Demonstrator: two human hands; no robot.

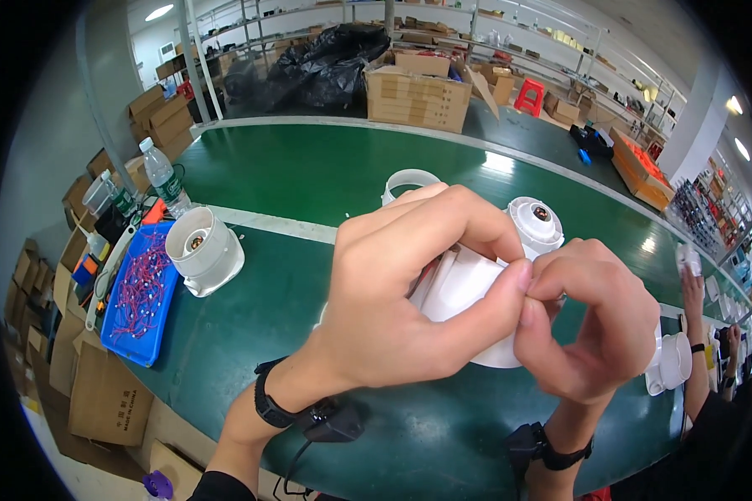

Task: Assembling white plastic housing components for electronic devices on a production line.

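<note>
My left hand point(401, 296) and my right hand point(606, 313) meet over the middle of the bench. Thumb and forefinger are pinched together on each, with the tips almost touching. Whatever sits between those fingertips is too small or too hidden to make out. Right below them is a white plastic housing point(464, 288), largely covered by my left hand. A bit of reddish wire seems to show at its left side. Beyond the hands stand a white ring-shaped part point(411, 178) and a white round housing point(535, 224) with a coppery centre.
On the left stands a white cup-shaped housing point(200, 255) beside a blue tray point(148, 292) of red wires. Plastic bottles point(165, 177) are behind it. Another white housing point(670, 363) lies at right, near a co-worker's arm point(695, 334). Cardboard boxes point(418, 96) line the far side.
</note>
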